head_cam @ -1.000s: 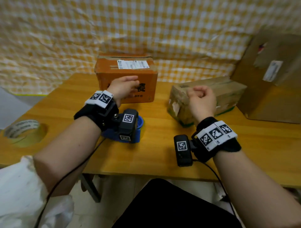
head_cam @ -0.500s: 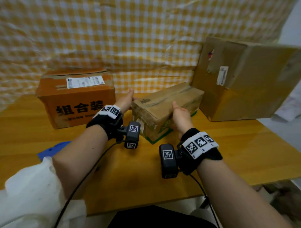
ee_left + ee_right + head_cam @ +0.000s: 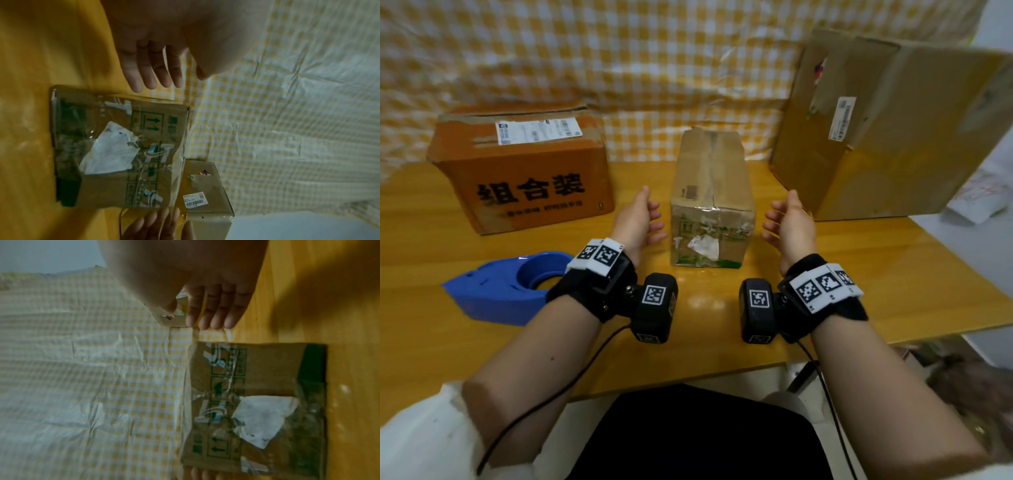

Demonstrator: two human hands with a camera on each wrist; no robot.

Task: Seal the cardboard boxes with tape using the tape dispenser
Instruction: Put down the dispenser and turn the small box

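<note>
A small brown cardboard box (image 3: 710,202) with green print and a torn white label stands end-on in the middle of the wooden table (image 3: 859,274); its top flaps meet along a seam. My left hand (image 3: 642,222) hovers open just left of it, my right hand (image 3: 789,222) open just right of it, neither touching. Both wrist views show the box's near end (image 3: 123,149) (image 3: 255,402) with straight fingers (image 3: 152,71) (image 3: 213,311) beside it. The blue tape dispenser (image 3: 513,287) lies on the table behind my left wrist.
An orange box (image 3: 524,171) with a white shipping label stands at the back left. A large brown box (image 3: 887,130) leans at the back right. A yellow checked sheet (image 3: 654,68) covers the wall behind. The table's front edge runs just under my wrists.
Both hands had the small box gripped at an angle; now it stands squared, end toward me, and both hands have let go and drawn apart. The view swung right.
</note>
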